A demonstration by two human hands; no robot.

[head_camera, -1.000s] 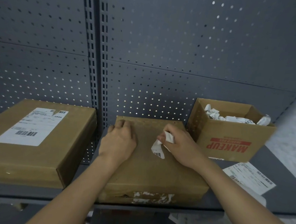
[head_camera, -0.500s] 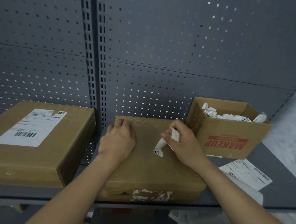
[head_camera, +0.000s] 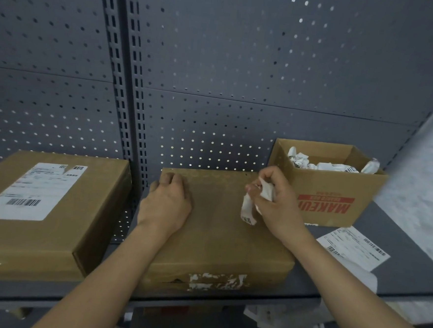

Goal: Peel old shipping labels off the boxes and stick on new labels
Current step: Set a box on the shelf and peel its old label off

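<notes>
Head view: left hand [head_camera: 165, 203] lies flat, fingers relaxed, on middle box [head_camera: 221, 230]. Right hand [head_camera: 278, 204] grips crumpled old label [head_camera: 249, 208] just above that box's right side. Fresh label [head_camera: 353, 246] lies on shelf [head_camera: 409, 254], beside scrap bin [head_camera: 336, 197].

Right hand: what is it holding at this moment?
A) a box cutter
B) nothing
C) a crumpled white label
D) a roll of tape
C: the right hand grips a crumpled white label, whose barcode end hangs down over the top of the middle box.
</notes>
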